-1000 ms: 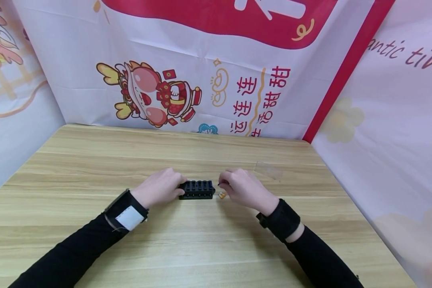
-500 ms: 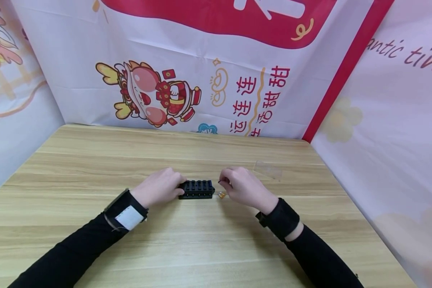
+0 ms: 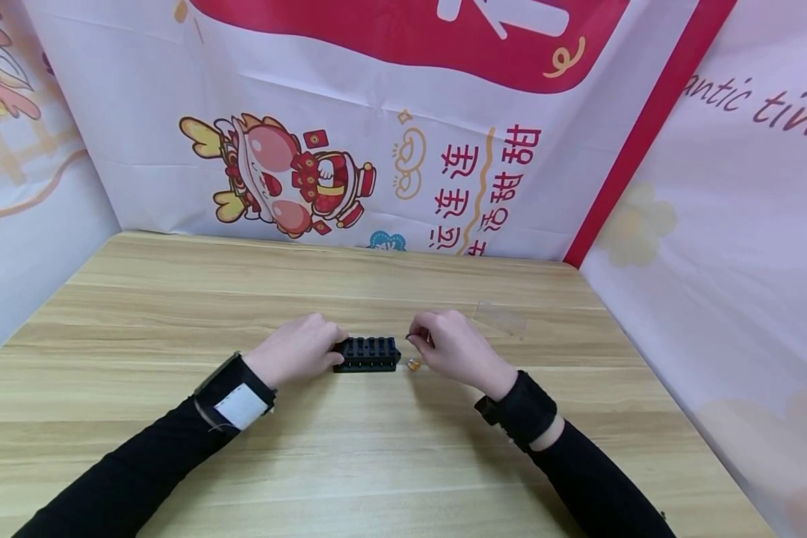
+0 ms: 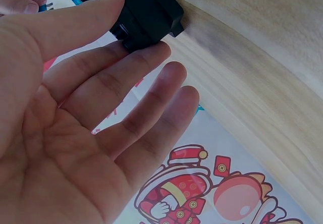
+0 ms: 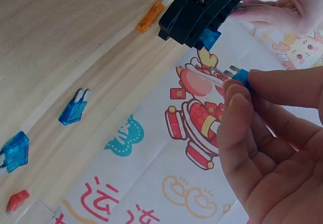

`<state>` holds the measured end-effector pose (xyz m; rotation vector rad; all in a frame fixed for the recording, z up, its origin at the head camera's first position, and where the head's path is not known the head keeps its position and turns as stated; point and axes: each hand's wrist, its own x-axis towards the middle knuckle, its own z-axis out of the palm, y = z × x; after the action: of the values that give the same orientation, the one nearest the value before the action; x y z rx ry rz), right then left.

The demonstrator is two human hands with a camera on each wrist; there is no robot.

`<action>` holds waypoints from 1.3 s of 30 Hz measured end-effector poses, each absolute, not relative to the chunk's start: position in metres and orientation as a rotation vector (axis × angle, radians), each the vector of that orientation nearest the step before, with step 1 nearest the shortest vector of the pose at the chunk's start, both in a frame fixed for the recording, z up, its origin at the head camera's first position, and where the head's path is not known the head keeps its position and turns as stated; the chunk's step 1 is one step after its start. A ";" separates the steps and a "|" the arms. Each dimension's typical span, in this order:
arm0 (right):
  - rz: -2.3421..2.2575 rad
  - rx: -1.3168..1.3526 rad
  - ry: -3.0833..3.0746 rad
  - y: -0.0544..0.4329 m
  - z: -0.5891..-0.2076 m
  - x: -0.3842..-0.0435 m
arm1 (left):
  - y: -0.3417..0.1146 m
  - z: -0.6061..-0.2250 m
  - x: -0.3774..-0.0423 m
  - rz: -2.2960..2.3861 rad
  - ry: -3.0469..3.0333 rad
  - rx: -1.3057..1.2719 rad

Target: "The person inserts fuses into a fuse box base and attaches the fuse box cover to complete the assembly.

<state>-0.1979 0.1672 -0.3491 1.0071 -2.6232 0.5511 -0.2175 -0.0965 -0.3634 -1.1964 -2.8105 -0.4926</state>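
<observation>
My left hand (image 3: 302, 347) grips the left end of a black fuse box (image 3: 368, 354) between thumb and fingers. In the left wrist view, the thumb lies across its top and the fingertips touch its side. A blue blade fuse (image 5: 208, 38) sits in the box's end nearest my right hand. My right hand (image 3: 457, 351) is just right of the box, apart from it. Between thumb and fingertips it pinches another blue blade fuse (image 5: 242, 76), whose metal prongs point towards the box. An orange fuse (image 3: 413, 365) lies on the table below my right fingertips.
Two loose blue fuses, one of them the nearer blue fuse (image 5: 74, 108), lie on the table in the right wrist view, with a red fuse (image 5: 18, 201) beyond. A clear plastic sheet or cover (image 3: 501, 320) lies behind my right hand. Printed cloth (image 3: 376, 90) hangs along the table's back.
My right fingertips, with the pinched fuse, have shifted very slightly up and left. The left hand and the fuse box stay practically where they were.
</observation>
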 end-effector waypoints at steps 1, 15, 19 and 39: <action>0.554 1.001 -2.628 0.167 -0.349 -0.198 | -0.096 -0.363 -0.218 -0.495 -2.812 -1.198; 0.607 0.995 -2.618 0.158 -0.342 -0.202 | -0.095 -0.365 -0.222 -0.485 -2.820 -1.182; 0.617 0.987 -2.638 0.154 -0.340 -0.206 | -0.094 -0.365 -0.223 -0.486 -2.823 -1.174; 0.861 0.698 -2.925 0.137 -0.334 -0.218 | -0.090 -0.363 -0.224 -0.522 -2.859 -1.153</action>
<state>-0.2184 0.1373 -0.3340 0.6979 -2.9254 0.8611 -0.2240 -0.0896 -0.3633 -1.1533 -2.8591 -0.5220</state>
